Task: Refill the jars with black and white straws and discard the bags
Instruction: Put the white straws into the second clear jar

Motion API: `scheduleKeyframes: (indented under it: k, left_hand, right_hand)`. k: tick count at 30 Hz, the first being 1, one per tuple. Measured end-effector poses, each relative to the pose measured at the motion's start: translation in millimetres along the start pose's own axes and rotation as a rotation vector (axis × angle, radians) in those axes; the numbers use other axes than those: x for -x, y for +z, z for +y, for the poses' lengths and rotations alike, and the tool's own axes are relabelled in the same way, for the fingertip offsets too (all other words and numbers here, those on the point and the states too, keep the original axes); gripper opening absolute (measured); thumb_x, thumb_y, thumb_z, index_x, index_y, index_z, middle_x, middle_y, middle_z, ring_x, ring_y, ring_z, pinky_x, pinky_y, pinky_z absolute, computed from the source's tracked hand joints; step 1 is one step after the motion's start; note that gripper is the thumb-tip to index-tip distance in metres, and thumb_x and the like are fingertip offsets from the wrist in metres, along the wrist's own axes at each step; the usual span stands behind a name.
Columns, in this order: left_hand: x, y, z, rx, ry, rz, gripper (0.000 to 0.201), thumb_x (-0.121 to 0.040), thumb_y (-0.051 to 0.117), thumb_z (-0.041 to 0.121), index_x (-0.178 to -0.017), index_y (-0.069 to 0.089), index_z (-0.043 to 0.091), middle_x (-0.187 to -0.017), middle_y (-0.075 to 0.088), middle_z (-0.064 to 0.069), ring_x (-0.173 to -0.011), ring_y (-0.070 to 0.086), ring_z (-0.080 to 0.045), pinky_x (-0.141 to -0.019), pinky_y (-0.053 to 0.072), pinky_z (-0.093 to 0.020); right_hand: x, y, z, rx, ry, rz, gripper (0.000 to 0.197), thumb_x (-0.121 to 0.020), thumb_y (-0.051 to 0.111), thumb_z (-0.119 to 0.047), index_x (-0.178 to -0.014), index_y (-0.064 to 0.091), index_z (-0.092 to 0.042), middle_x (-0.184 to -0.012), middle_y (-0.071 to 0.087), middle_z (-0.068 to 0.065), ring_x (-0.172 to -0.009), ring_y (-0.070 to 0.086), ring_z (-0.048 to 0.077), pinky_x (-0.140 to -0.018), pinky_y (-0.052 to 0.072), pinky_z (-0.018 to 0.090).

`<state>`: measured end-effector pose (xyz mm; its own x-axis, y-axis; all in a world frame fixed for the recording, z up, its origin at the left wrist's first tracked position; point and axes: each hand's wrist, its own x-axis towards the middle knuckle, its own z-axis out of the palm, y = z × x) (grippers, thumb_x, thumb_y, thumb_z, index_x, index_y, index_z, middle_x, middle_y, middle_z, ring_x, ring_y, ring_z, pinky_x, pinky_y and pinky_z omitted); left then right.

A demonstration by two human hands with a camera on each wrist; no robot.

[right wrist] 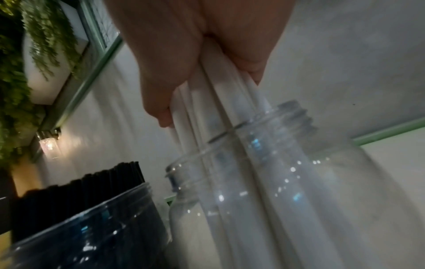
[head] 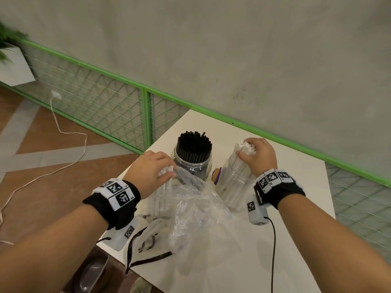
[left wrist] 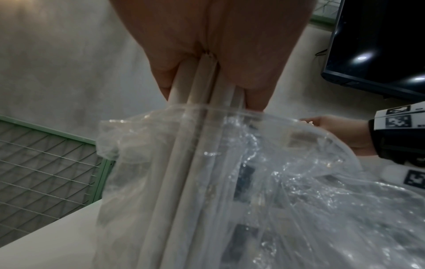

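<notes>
Left hand (head: 151, 170) grips the top ends of a white straw bundle (left wrist: 184, 145) standing in a clear plastic bag (head: 190, 210), near the counter's (head: 296, 240) left edge. Right hand (head: 259, 154) grips a second bunch of white straws (right wrist: 220, 94), lower ends inside the clear jar (right wrist: 299, 182) toward the far right of the counter. Jar of black straws (head: 193, 153) stands between the hands, by the far edge. Small cork-stoppered bottle (head: 217, 175), apparently, lies between the jars; view poor.
</notes>
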<state>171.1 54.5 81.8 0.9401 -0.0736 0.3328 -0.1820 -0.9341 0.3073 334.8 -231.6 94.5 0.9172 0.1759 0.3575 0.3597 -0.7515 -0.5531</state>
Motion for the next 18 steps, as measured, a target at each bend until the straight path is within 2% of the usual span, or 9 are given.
scheduleKeyframes:
  k: [3,5,7,8,10,12,15,18]
  left_hand:
    - [0,-1,2,0.02,-0.007,-0.018,0.047,-0.08,0.031,0.059,-0.101,0.065,0.033,-0.106,0.063,0.012,-0.084,0.042,-0.01,-0.076,0.028,-0.024]
    - [0,-1,4,0.035,-0.015,-0.027,0.043,-0.082,0.037,0.058,-0.108,0.063,0.035,-0.108,0.063,0.011,-0.089,0.049,-0.014,-0.079,0.03,-0.024]
    - [0,-3,7,0.057,-0.047,-0.025,0.035,-0.086,0.053,0.05,-0.117,0.059,0.034,-0.113,0.063,0.01,-0.099,0.053,-0.018,-0.083,0.033,-0.025]
    - [0,-5,8,0.074,-0.077,-0.032,0.037,-0.087,0.058,0.045,-0.122,0.056,0.033,-0.116,0.062,0.009,-0.103,0.053,-0.018,-0.085,0.033,-0.025]
    - [-1,-8,11,0.137,-0.147,-0.053,0.047,-0.084,0.064,0.041,-0.128,0.05,0.031,-0.119,0.06,0.008,-0.108,0.051,-0.016,-0.087,0.032,-0.023]
    - [-1,-11,11,0.212,-0.181,-0.039,0.052,-0.08,0.069,0.039,-0.127,0.05,0.028,-0.119,0.059,0.008,-0.108,0.052,-0.013,-0.087,0.034,-0.021]
    - [-1,-13,8,0.266,-0.245,0.016,0.046,-0.075,0.074,0.038,-0.117,0.058,0.027,-0.111,0.062,0.008,-0.098,0.055,-0.01,-0.085,0.042,-0.024]
    - [-1,-16,9,0.346,-0.331,0.045,0.043,-0.072,0.078,0.036,-0.111,0.063,0.027,-0.101,0.063,0.011,-0.089,0.056,-0.005,-0.08,0.041,-0.018]
  right_hand:
    - [8,0,5,0.239,0.111,-0.102,0.077,-0.071,0.076,-0.052,-0.136,0.046,-0.025,-0.144,0.04,0.007,-0.132,0.033,0.034,-0.105,0.03,0.047]
    - [18,-6,2,0.275,0.092,0.002,0.091,-0.07,0.069,-0.064,-0.144,0.035,-0.024,-0.151,0.03,0.008,-0.139,0.023,0.034,-0.11,0.022,0.051]
    - [33,-16,-14,0.127,-0.045,0.145,0.085,-0.073,0.063,-0.064,-0.141,0.039,-0.019,-0.147,0.035,0.01,-0.136,0.027,0.032,-0.11,0.024,0.048]
    - [43,-19,-27,0.015,-0.112,0.158,0.075,-0.077,0.063,-0.058,-0.138,0.042,-0.018,-0.142,0.039,0.008,-0.132,0.031,0.028,-0.109,0.027,0.043]
    - [67,-18,-57,-0.185,-0.188,0.015,0.054,-0.083,0.065,-0.041,-0.131,0.048,-0.022,-0.13,0.047,-0.001,-0.123,0.04,0.016,-0.107,0.036,0.037]
    - [90,-6,-84,-0.288,-0.218,-0.214,0.048,-0.085,0.065,-0.035,-0.129,0.051,-0.025,-0.121,0.053,-0.008,-0.112,0.049,0.005,-0.099,0.045,0.03]
    - [107,27,-113,-0.46,-0.145,-0.458,0.062,-0.081,0.073,-0.031,-0.135,0.044,-0.025,-0.125,0.053,-0.009,-0.112,0.051,0.001,-0.097,0.047,0.023]
    - [107,61,-128,-0.53,-0.029,-0.562,0.079,-0.073,0.081,-0.031,-0.138,0.038,-0.026,-0.13,0.052,-0.013,-0.115,0.051,0.004,-0.098,0.043,0.021]
